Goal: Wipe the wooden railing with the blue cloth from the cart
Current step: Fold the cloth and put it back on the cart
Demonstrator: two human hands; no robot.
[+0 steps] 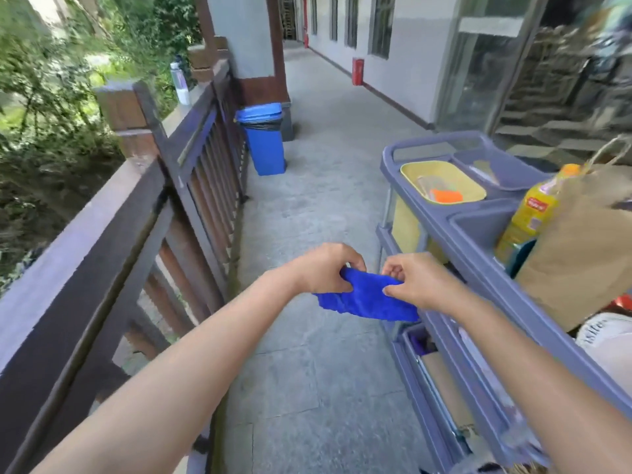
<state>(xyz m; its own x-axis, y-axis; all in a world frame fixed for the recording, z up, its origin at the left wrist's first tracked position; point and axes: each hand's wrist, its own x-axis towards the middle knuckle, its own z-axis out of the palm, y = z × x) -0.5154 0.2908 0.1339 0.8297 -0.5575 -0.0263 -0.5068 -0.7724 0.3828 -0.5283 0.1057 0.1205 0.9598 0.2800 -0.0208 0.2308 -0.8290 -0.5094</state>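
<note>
The wooden railing (102,213) is running along the person's left, its top rail stretching away down the walkway. The left hand (323,268), the nearer one to it, is pinching one end of the blue cloth (366,297); the right hand (415,280) is pinching the other end, so the cloth is hanging between them over the floor, just beside the cart (478,295). The next move likely calls for carrying the cloth leftward.

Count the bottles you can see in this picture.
2: a white bottle standing on the railing's top rail, and a yellow bottle in the cart. The paper bag may hide others.
</note>
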